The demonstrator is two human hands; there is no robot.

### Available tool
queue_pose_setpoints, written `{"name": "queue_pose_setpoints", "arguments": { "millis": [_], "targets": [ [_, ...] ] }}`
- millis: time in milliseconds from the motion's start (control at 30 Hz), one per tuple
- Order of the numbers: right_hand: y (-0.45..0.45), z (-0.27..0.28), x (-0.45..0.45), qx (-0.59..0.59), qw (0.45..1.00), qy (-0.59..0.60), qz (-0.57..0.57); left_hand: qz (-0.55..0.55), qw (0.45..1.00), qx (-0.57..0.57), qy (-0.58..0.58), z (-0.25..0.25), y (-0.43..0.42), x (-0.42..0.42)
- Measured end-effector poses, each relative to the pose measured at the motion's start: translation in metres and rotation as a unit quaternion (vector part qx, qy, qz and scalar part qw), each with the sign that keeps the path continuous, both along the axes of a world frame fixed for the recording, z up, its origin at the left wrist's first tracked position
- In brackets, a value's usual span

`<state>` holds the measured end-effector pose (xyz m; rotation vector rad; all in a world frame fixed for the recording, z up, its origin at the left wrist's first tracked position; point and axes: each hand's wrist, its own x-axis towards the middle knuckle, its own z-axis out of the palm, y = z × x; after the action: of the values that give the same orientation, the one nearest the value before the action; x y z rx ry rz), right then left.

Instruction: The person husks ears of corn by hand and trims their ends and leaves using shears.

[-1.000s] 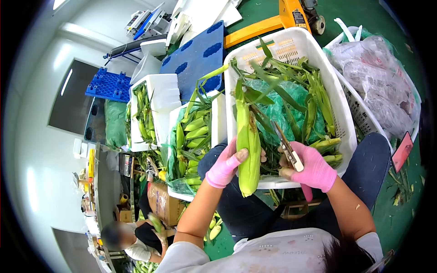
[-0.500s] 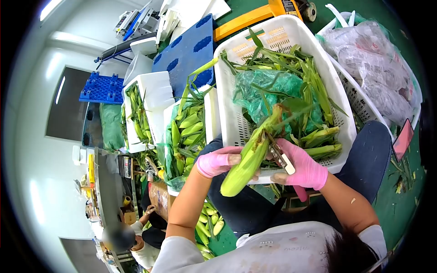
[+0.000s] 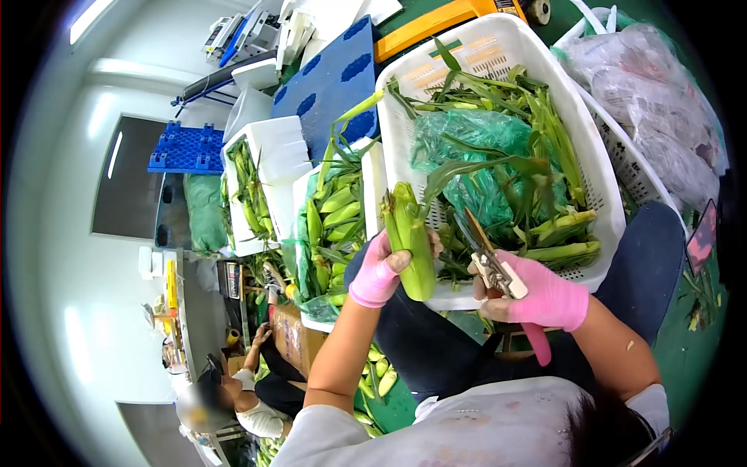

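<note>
My left hand (image 3: 381,268), in a pink glove with bare fingertips, is wrapped round a green corn cob (image 3: 412,249) in its husk, held upright at the near left rim of a white crate (image 3: 599,156). In my right hand (image 3: 533,292), also gloved in pink, are pruning shears (image 3: 490,265), their blades pointing up and left, apart from the cob. Husks and long leaves (image 3: 556,148) lie in the crate around a green plastic bag (image 3: 475,140).
Left of the crate are foam boxes (image 3: 285,152) of corn and a blue pallet (image 3: 327,78). A co-worker (image 3: 249,393) sits at lower left beside a cardboard box (image 3: 292,338). At right stands another crate with plastic bags (image 3: 646,93).
The cob has gone from tilted to upright and its stalk end looks shorter. The shears have come away from it. The co-worker has shifted posture.
</note>
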<state>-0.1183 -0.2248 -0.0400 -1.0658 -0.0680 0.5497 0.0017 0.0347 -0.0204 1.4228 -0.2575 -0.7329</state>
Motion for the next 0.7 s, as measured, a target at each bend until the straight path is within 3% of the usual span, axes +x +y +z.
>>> {"name": "queue_pose_setpoints", "arguments": {
  "millis": [133, 167, 233, 267, 300, 367, 467, 500, 567, 633, 667, 700],
  "targets": [
    [0.013, -0.015, -0.001, -0.12, 0.986, -0.1, -0.059, -0.037, 0.991, 0.113, -0.06, -0.003, -0.019, -0.013],
    [0.019, -0.02, -0.002, -0.115, 0.973, -0.145, -0.14, -0.034, 0.985, 0.128, -0.113, -0.009, -0.026, -0.018],
    [0.009, -0.013, 0.002, -0.172, 0.981, -0.045, -0.082, -0.001, 0.989, 0.099, -0.107, -0.019, -0.029, -0.028],
    [0.009, -0.01, 0.001, -0.025, 0.983, 0.054, -0.173, 0.059, 0.996, -0.024, 0.062, -0.017, -0.024, -0.034],
    [0.005, -0.011, 0.001, 0.022, 0.979, 0.049, -0.196, 0.105, 0.958, -0.146, 0.224, -0.013, -0.018, -0.038],
    [-0.004, -0.011, 0.011, 0.024, 0.973, 0.143, -0.178, 0.126, 0.932, -0.224, 0.255, -0.007, 0.027, -0.045],
    [0.011, -0.044, 0.011, 0.221, 0.926, 0.188, -0.239, 0.213, 0.864, -0.404, 0.213, -0.012, 0.117, -0.085],
    [0.014, -0.051, 0.011, 0.249, 0.906, 0.248, -0.236, 0.286, 0.868, -0.375, 0.158, -0.021, 0.155, -0.11],
    [0.018, -0.05, 0.005, 0.288, 0.92, 0.236, -0.12, 0.391, 0.882, -0.237, 0.116, -0.053, 0.241, -0.167],
    [0.029, -0.049, -0.001, 0.309, 0.936, 0.165, -0.042, 0.472, 0.861, -0.031, 0.188, -0.127, 0.344, -0.241],
    [0.031, -0.055, 0.001, 0.344, 0.929, 0.137, 0.008, 0.507, 0.832, 0.137, 0.179, -0.151, 0.364, -0.267],
    [0.036, -0.042, 0.002, 0.296, 0.947, 0.124, 0.027, 0.524, 0.778, 0.301, 0.172, -0.172, 0.379, -0.29]
  ]
}}
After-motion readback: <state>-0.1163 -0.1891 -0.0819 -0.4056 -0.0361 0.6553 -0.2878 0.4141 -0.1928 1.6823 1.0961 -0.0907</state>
